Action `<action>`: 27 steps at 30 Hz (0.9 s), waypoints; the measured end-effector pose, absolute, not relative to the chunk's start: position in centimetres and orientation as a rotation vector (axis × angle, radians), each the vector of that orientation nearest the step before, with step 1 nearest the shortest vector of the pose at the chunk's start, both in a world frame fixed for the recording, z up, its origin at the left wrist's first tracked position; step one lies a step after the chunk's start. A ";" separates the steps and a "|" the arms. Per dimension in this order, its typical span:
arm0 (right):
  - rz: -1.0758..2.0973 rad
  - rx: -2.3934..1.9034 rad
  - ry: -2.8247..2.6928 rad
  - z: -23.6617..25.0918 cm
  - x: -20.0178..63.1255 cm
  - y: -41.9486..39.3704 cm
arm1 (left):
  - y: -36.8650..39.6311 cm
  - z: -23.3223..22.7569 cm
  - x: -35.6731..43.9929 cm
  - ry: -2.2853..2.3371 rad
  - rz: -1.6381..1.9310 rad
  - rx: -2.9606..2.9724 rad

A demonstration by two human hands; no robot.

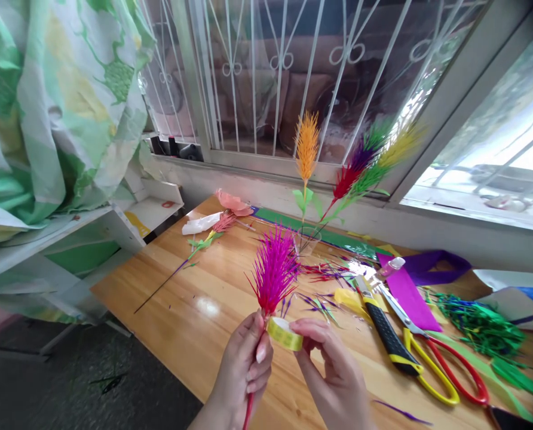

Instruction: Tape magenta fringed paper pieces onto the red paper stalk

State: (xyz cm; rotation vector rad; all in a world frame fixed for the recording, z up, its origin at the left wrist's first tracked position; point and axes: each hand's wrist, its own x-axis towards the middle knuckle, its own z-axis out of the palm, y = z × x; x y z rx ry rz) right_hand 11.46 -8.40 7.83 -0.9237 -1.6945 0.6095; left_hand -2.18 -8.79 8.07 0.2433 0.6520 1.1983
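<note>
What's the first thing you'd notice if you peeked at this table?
The spiky magenta paper flower, held up by the left hand mid-frame, while the right hand presses a yellow-green tape roll against its stem. Behind, colourful feathery stems stand in a clear cup by the window; red-and-yellow scissors lie to the right.

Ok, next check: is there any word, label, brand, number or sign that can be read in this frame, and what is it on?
None can be read.
The yellow tape roll, held between the left hand and right hand below the pink paper plume, shows no print.
The utility knife and the scissors on the wooden table show no legible marking.
The small bottle is too small to tell.
</note>
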 end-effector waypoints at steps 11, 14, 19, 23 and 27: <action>0.496 -0.958 -1.822 8.6 11.3 -8.4 | -8.4 7.4 -2.4 0.802 1.257 0.320; 0.457 -0.955 -1.847 8.5 11.6 -8.2 | -8.4 7.1 -2.3 0.798 1.240 0.314; 0.444 -0.984 -1.819 7.8 12.3 -7.8 | -8.1 7.1 -2.2 0.757 1.233 0.283; 0.473 -0.993 -1.807 7.7 12.5 -7.7 | -7.9 7.3 -2.6 0.756 1.215 0.291; 0.444 -0.977 -1.828 8.2 12.2 -7.9 | -7.9 7.8 -2.9 0.868 1.151 0.403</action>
